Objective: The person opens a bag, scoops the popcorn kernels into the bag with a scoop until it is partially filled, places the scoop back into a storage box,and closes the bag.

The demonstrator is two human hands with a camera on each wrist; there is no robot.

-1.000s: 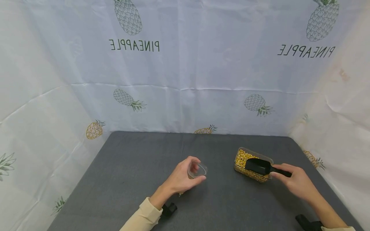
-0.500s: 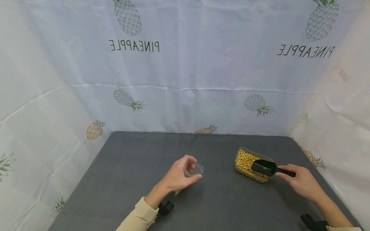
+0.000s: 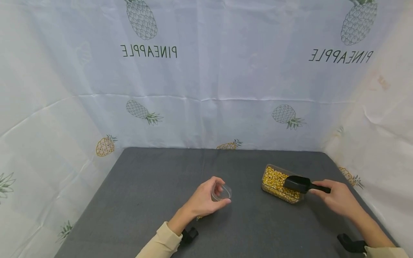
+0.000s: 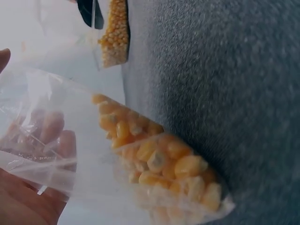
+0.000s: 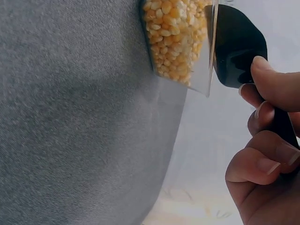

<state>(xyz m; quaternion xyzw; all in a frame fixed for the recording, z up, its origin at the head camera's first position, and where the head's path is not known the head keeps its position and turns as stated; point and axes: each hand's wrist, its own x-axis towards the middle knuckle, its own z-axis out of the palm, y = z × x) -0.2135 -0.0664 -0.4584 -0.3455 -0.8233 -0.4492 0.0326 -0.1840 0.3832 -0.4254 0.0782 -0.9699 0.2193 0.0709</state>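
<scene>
My left hand [image 3: 204,199] holds a clear plastic bag [image 4: 89,154] by its mouth, which stands rounded between thumb and fingers. Corn kernels [image 4: 164,164] fill the bag's lower end, close to the tabletop in the left wrist view. On the right, my right hand [image 3: 338,200] grips the handle of a black scoop [image 3: 298,184]. The scoop's blade reaches over the rim of a clear rectangular container [image 5: 202,77], its tip at the kernels. Yellow corn kernels [image 3: 274,179] lie inside that container. How much corn the scoop bears is hard to see.
A dark grey table [image 3: 161,172] carries everything. White cloth [image 3: 200,71] with pineapple prints hangs behind it and at both sides. Black camera mounts [image 3: 189,235] sit at each wrist.
The scoop has shifted to the right over the container, and its blade now dips at the kernels. My left hand drifted left with the bag, then came back.
</scene>
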